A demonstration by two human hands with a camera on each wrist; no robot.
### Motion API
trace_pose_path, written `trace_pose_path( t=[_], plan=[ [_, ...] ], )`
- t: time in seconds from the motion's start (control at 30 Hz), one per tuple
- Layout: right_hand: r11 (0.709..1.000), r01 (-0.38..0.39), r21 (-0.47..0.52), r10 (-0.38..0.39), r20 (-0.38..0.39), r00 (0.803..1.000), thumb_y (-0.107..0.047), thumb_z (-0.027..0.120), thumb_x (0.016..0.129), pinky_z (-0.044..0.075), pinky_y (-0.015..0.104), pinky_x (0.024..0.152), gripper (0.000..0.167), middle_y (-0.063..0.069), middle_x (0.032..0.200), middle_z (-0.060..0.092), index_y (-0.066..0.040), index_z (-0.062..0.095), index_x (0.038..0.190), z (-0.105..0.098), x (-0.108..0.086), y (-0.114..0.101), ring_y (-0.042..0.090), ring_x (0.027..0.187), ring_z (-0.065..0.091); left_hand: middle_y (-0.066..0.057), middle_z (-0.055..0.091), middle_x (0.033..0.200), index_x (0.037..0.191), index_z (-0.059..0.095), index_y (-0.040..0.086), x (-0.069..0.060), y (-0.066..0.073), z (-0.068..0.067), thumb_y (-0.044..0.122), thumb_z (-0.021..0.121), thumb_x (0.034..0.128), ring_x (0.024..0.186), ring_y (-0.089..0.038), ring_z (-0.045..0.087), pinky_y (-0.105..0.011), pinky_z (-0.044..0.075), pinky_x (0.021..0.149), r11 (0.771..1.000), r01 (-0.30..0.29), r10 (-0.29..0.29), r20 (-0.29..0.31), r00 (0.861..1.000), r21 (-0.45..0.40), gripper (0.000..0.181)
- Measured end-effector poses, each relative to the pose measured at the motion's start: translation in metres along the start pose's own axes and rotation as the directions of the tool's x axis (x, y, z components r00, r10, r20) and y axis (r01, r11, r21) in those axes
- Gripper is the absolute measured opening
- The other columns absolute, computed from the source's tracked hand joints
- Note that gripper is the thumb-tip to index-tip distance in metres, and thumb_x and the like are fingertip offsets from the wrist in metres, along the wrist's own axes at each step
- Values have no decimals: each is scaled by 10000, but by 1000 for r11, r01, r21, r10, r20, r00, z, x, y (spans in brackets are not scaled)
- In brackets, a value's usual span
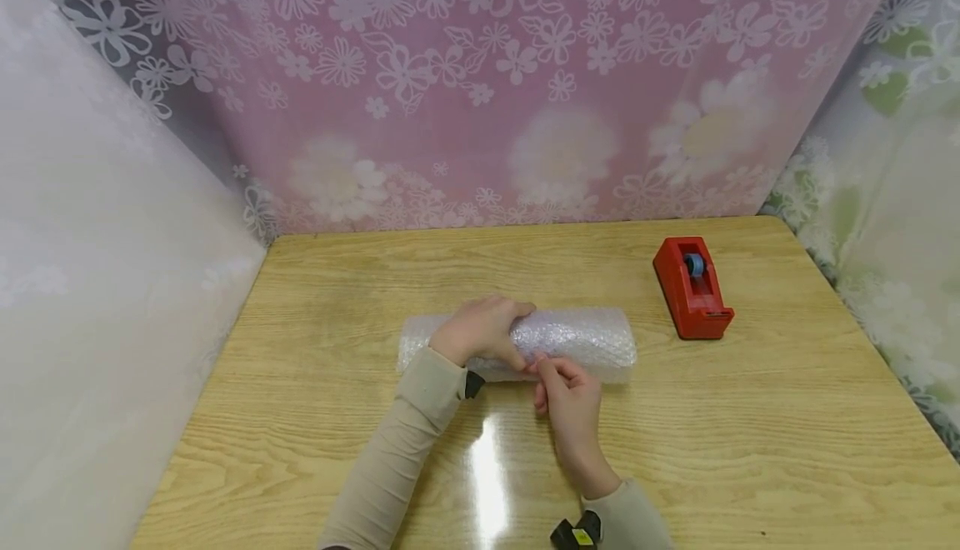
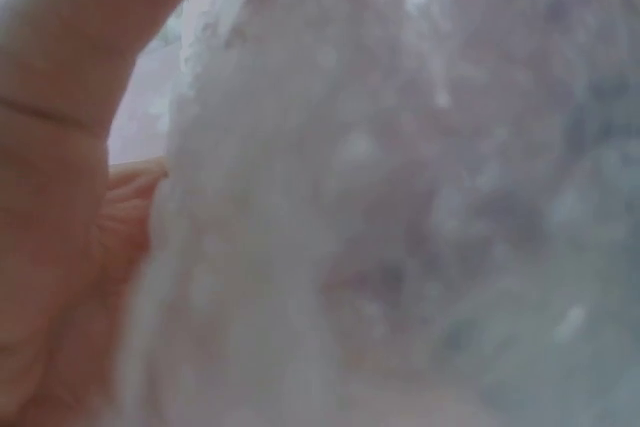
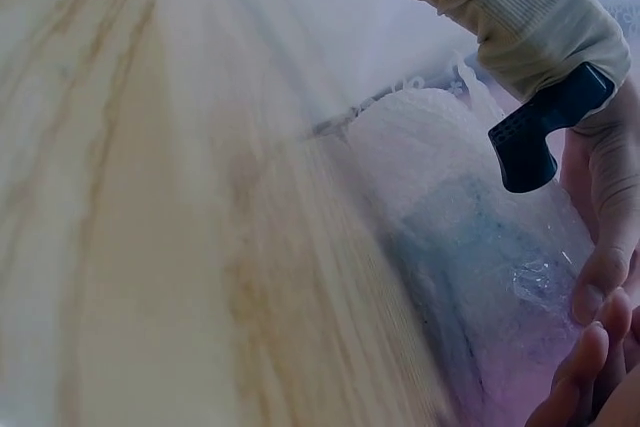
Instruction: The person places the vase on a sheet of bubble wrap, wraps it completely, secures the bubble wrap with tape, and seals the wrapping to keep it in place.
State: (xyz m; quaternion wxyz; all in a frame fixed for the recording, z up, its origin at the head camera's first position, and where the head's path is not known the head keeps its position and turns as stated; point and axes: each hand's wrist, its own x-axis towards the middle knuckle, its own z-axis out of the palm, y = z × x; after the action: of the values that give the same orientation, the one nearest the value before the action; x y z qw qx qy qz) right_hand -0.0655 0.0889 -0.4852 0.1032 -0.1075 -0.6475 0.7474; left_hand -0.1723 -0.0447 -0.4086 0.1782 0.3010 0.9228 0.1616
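Note:
A roll of clear bubble wrap lies sideways across the middle of the table; whether something is inside is hard to tell. My left hand grips it from above, fingers over the far side and thumb on the near side. Close to that thumb, my right hand has curled fingers, with thumb and forefinger pinching at the wrap's near edge. In the left wrist view the blurred bubble wrap fills most of the picture beside the left hand. A shiny, creased patch shows on the wrap near both hands' fingertips.
A red tape dispenser with a small blue-cored roll stands at the right of the wooden table. Flowered pink cloth hangs behind the table's far edge, with pale cloth on both sides.

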Motion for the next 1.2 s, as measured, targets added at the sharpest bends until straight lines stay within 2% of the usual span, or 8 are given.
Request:
trace_pose_path(
  t=[0.3,0.57,0.8,1.07,1.2],
  plan=[
    [997,8,-78,-7,11,1000,-176,660,963,407,235,404,285,82,491,528,49,712,795,-3,2,2,133,418,464,-42,612,1349,1441,534,153,-1,1,-2,348,869,681,1089,-165,601,-356,520,879,1000,7,-7,-2,1000,1,854],
    [989,-40,-143,45,36,998,-356,674,944,467,244,420,508,122,548,623,89,679,698,-4,4,8,149,435,540,-46,578,1395,1465,499,139,-1,0,-2,307,851,719,1221,-207,562,-388,484,978,999,22,-21,10,1000,-27,841],
    [985,-59,-161,70,61,996,-366,697,925,477,252,438,501,141,587,641,92,683,721,-9,6,5,160,458,548,-57,567,1410,1462,502,127,-1,0,-3,297,860,718,1256,-238,548,-404,467,1009,999,13,-13,9,1000,-29,843],
    [968,-76,-240,102,100,990,-360,711,916,501,245,471,500,122,575,636,64,674,653,-18,9,5,149,484,581,-21,599,1362,1464,503,153,0,-2,-2,302,867,713,1098,-154,577,-346,494,876,1000,13,-13,13,1000,-18,848],
    [965,-56,-257,91,124,988,-351,712,915,509,250,467,501,116,574,634,66,673,640,-21,10,7,149,479,591,-23,597,1366,1464,503,150,0,-2,-1,310,869,714,1114,-156,579,-344,496,898,1000,10,-10,13,1000,-22,850]
  ],
)
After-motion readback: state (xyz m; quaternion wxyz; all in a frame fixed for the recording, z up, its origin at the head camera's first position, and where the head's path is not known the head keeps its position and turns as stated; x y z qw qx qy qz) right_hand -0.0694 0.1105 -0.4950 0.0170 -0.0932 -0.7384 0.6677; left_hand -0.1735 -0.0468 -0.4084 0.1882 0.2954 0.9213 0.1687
